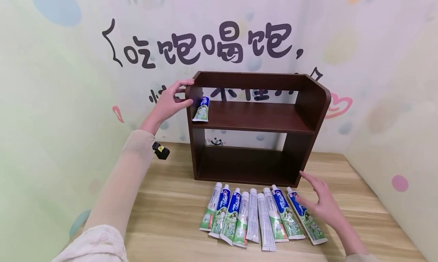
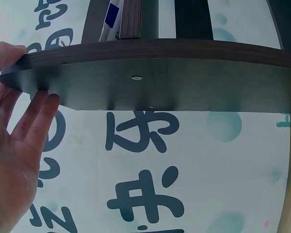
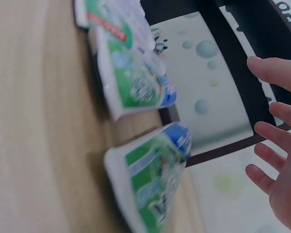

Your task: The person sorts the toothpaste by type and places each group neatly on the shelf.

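A dark brown two-tier shelf (image 1: pixel 253 129) stands against the wall. My left hand (image 1: pixel 171 102) holds the upper front edge of its left side panel (image 2: pixel 150 80), thumb on one face and fingers on the other in the left wrist view. One blue, white and green toothpaste tube (image 1: pixel 202 110) leans inside the upper tier at the left. My right hand (image 1: pixel 323 201) hovers with spread fingers over the rightmost toothpaste tube (image 1: pixel 309 220), holding nothing. In the right wrist view its fingers (image 3: pixel 269 133) are apart from that tube.
A row of several toothpaste tubes (image 1: pixel 253 216) lies on the wooden table (image 1: pixel 164 212) before the shelf, caps toward it. A small black device (image 1: pixel 161 151) shows by the left wrist. Walls (image 1: pixel 386 102) with printed lettering and coloured spots enclose the table.
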Action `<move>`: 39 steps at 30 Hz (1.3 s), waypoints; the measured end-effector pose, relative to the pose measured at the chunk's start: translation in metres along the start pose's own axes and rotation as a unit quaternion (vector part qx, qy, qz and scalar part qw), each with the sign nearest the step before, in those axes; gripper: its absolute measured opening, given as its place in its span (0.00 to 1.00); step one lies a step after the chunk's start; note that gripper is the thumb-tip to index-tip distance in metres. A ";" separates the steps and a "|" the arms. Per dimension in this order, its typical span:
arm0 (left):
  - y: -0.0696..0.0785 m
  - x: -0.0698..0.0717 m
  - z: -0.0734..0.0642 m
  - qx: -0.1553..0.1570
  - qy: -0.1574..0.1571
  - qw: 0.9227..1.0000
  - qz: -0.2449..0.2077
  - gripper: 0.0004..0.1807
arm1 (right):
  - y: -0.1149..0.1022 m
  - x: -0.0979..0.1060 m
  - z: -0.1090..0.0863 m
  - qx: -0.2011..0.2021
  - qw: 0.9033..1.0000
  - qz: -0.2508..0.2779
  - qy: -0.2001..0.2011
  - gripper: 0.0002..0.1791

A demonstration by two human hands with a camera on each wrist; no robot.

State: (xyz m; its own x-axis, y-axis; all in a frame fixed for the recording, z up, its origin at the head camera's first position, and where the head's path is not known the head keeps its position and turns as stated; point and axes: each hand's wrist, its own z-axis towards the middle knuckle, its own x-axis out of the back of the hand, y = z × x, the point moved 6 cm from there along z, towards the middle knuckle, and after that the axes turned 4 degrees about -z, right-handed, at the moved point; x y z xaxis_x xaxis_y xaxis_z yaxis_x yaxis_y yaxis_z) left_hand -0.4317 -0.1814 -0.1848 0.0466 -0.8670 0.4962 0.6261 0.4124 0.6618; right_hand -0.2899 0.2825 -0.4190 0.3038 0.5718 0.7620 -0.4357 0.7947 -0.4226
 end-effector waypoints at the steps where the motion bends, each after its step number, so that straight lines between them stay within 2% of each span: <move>1: -0.001 0.001 0.001 -0.003 0.001 1.000 0.002 0.29 | 0.002 -0.001 -0.001 -0.001 1.000 0.000 -0.003 0.46; 4: -0.001 0.001 0.002 -0.010 0.002 1.000 0.003 0.29 | 0.007 -0.004 -0.006 0.000 1.000 0.001 -0.015 0.46; 6: 0.007 0.001 -0.001 -0.005 -0.003 1.000 0.000 0.29 | 0.013 -0.007 -0.010 0.003 1.000 -0.001 -0.024 0.47; 11: 0.006 0.001 -0.001 -0.005 -0.005 1.000 0.006 0.29 | 0.021 -0.012 -0.018 0.006 0.999 -0.010 -0.046 0.47; 13: -0.001 0.001 0.002 -0.012 -0.003 1.000 0.009 0.30 | 0.023 -0.014 -0.021 0.007 0.998 -0.005 -0.057 0.47; 22: 0.001 -0.002 0.004 -0.008 -0.008 1.000 0.006 0.29 | 0.033 -0.023 -0.030 -0.003 0.994 0.002 -0.106 0.45; 24: 0.004 -0.002 0.003 -0.003 -0.010 1.000 0.004 0.30 | 0.035 -0.024 -0.030 -0.009 0.993 -0.002 -0.115 0.45; 28: 0.020 -0.001 -0.004 0.002 -0.013 1.000 0.007 0.30 | 0.035 -0.026 -0.029 -0.018 0.991 -0.011 -0.136 0.43; 33: 0.035 -0.001 -0.012 0.002 -0.021 1.000 0.010 0.29 | 0.034 -0.027 -0.028 -0.031 0.982 -0.007 -0.186 0.44; 39: 0.040 0.000 -0.016 0.003 -0.016 1.000 0.007 0.28 | 0.032 -0.030 -0.029 -0.065 0.962 0.039 -0.263 0.50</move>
State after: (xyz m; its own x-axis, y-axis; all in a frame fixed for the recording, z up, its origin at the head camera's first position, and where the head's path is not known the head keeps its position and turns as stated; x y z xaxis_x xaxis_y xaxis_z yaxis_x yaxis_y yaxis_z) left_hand -0.3944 -0.1699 -0.1673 0.0293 -0.8516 0.5233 0.6214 0.4256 0.6578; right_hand -0.2888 0.2965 -0.4697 -0.2115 0.4758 0.8537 -0.3189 0.7921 -0.5205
